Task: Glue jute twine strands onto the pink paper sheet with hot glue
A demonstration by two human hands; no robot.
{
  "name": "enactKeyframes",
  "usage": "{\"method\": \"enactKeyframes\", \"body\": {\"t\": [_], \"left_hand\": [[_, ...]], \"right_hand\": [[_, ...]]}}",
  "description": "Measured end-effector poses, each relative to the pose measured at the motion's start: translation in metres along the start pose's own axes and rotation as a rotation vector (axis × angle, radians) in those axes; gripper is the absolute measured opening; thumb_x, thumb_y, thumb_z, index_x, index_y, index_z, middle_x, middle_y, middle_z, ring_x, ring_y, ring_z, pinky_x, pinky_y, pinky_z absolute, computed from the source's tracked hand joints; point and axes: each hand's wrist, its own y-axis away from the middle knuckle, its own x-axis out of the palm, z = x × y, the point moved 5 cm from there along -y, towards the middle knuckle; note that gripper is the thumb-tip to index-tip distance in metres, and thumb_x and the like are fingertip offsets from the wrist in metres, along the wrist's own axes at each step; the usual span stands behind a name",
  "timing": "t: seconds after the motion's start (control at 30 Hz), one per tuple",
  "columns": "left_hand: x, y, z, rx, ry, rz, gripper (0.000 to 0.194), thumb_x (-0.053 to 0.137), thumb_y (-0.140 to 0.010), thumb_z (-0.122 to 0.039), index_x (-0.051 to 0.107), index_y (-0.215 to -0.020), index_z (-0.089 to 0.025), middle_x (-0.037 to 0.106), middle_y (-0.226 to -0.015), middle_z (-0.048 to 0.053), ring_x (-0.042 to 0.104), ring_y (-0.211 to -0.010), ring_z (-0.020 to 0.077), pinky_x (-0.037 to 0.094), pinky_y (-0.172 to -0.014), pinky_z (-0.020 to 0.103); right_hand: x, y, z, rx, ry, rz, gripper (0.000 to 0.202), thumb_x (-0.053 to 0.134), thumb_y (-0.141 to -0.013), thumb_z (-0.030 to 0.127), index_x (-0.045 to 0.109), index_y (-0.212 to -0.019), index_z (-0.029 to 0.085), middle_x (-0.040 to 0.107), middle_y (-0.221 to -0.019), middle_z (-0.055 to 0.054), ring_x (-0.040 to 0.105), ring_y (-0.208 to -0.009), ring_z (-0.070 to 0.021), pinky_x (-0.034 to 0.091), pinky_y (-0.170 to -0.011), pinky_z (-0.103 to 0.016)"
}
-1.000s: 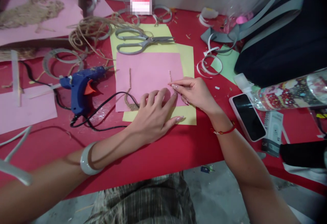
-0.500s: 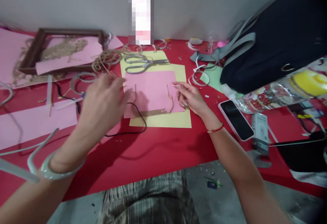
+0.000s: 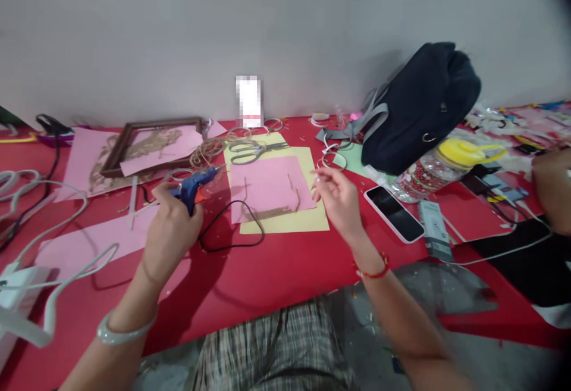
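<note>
My left hand is wrapped round a blue glue gun, its nozzle pointing right toward the papers. A black cord loops on the red table below it. My right hand hovers by the right edge of a pink sheet, its fingers bent close together; whether anything small is between them is too blurred to tell. Twine pieces form an open outline along the sheet's left, bottom and right sides. Underneath lies yellow paper. Grey scissors rest at its top, beside a tangle of twine.
A brown frame stands back left, a white power strip near left. On the right are a phone, a small box, a bottle, a dark bag and another person's arm.
My left hand now holds the blue glue gun, which was not visible before. The view has tilted up and widened, showing more wall and the other person's arm. My right hand has drawn slightly off the sheet.
</note>
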Motion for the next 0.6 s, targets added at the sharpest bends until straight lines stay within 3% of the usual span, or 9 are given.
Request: {"method": "enactKeyframes", "body": {"t": [0.07, 0.13, 0.23, 0.37, 0.43, 0.5, 0.6], "left_hand": [[-0.012, -0.002, -0.01, -0.287, -0.127, -0.033, 0.049, 0.044, -0.11, -0.043, 0.031, -0.143, -0.009, 0.062, -0.092, 0.002, 0.079, -0.08, 0.0288, 0.043, -0.059, 0.037], [-0.02, -0.005, -0.034, -0.377, -0.111, -0.094, 0.044, 0.05, -0.104, -0.039, 0.036, -0.136, -0.012, 0.064, -0.093, 0.005, 0.077, -0.083, 0.03, 0.049, -0.064, 0.04], [-0.023, -0.007, -0.072, -0.384, -0.083, -0.196, 0.04, 0.054, -0.094, -0.033, 0.037, -0.127, -0.017, 0.068, -0.096, 0.01, 0.075, -0.081, 0.0326, 0.048, -0.059, 0.039], [-0.01, 0.004, -0.109, -0.382, -0.217, -0.158, 0.039, 0.058, -0.092, -0.037, 0.04, -0.12, -0.018, 0.068, -0.094, 0.011, 0.073, -0.068, 0.033, 0.037, -0.049, 0.034], [0.0, 0.01, -0.123, -0.373, -0.254, -0.116, 0.038, 0.063, -0.091, -0.036, 0.042, -0.118, -0.018, 0.068, -0.09, 0.008, 0.073, -0.065, 0.0318, 0.037, -0.048, 0.033], [0.011, 0.012, -0.136, -0.349, -0.244, -0.054, 0.032, 0.063, -0.093, -0.032, 0.044, -0.115, -0.02, 0.068, -0.086, 0.005, 0.073, -0.065, 0.0291, 0.04, -0.05, 0.031], [0.031, 0.007, -0.158, -0.253, -0.191, 0.007, 0.012, 0.058, -0.1, -0.022, 0.048, -0.105, -0.023, 0.067, -0.083, 0.002, 0.072, -0.068, 0.024, 0.046, -0.055, 0.029]], "right_hand": [[0.02, 0.033, 0.028, -0.101, 0.143, 0.052, 0.014, 0.064, -0.099, 0.033, 0.071, -0.105, 0.021, 0.072, -0.086, -0.004, 0.066, -0.065, -0.0146, 0.054, -0.063, -0.028], [0.044, 0.065, 0.054, -0.231, 0.251, 0.147, 0.014, 0.063, -0.101, 0.029, 0.072, -0.108, 0.02, 0.074, -0.09, -0.005, 0.065, -0.066, -0.0142, 0.055, -0.064, -0.028], [0.063, 0.101, 0.074, -0.277, 0.286, 0.156, 0.018, 0.057, -0.107, 0.028, 0.071, -0.113, 0.017, 0.075, -0.09, -0.007, 0.069, -0.07, -0.0165, 0.058, -0.069, -0.029], [0.057, 0.121, 0.076, -0.253, 0.413, -0.005, 0.043, 0.058, -0.108, 0.037, 0.061, -0.142, 0.011, 0.076, -0.119, -0.02, 0.076, -0.097, -0.0272, 0.065, -0.085, -0.042], [0.049, 0.122, 0.073, -0.192, 0.457, -0.077, 0.053, 0.058, -0.108, 0.044, 0.058, -0.148, 0.01, 0.072, -0.133, -0.025, 0.072, -0.118, -0.0345, 0.062, -0.098, -0.052], [0.045, 0.118, 0.064, -0.059, 0.421, -0.04, 0.056, 0.056, -0.107, 0.051, 0.061, -0.147, 0.011, 0.07, -0.139, -0.024, 0.068, -0.13, -0.0373, 0.058, -0.107, -0.056], [0.042, 0.107, 0.045, 0.193, 0.214, 0.044, 0.058, 0.051, -0.107, 0.059, 0.069, -0.138, 0.013, 0.075, -0.132, -0.021, 0.07, -0.128, -0.0346, 0.057, -0.108, -0.051]]}}
